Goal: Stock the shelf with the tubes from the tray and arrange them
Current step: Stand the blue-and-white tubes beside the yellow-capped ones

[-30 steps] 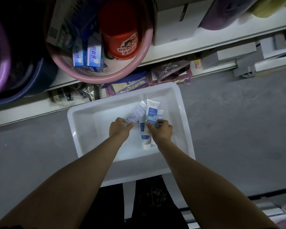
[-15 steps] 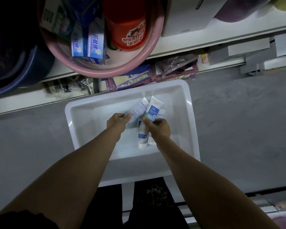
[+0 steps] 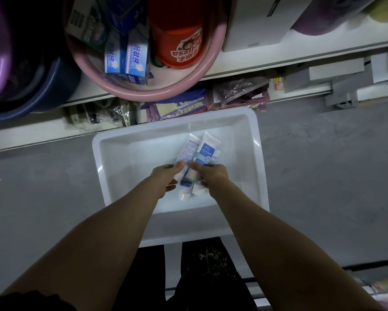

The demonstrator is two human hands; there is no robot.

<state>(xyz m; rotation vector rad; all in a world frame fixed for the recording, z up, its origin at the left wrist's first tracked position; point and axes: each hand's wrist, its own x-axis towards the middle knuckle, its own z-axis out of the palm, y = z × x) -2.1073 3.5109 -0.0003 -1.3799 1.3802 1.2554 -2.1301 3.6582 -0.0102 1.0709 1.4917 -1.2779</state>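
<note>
Fingers (image 3: 171,187) of the left hand (image 3: 165,178) and of the right hand (image 3: 213,176) are curled inward from opposite sides, thumbs uppermost, holding one small bundle of tubes (image 3: 207,149) between them over the middle of the tray (image 3: 262,167). Assessed risk: the tubes look smooth and lie splayed, not squared, and both grips sit toward the cap end. A tube could slide out on the lift to the shelf (image 3: 255,60) beyond the tray's far wall and drop back into the tray. The pink basin (image 3: 157,94) overhanging that side could also catch a raised end. Crimped ends fan out past the fingertips toward the far wall, while the caps show below the hands on the near side. The count cannot be told, nor whether the bundle touches the tray floor.
</note>
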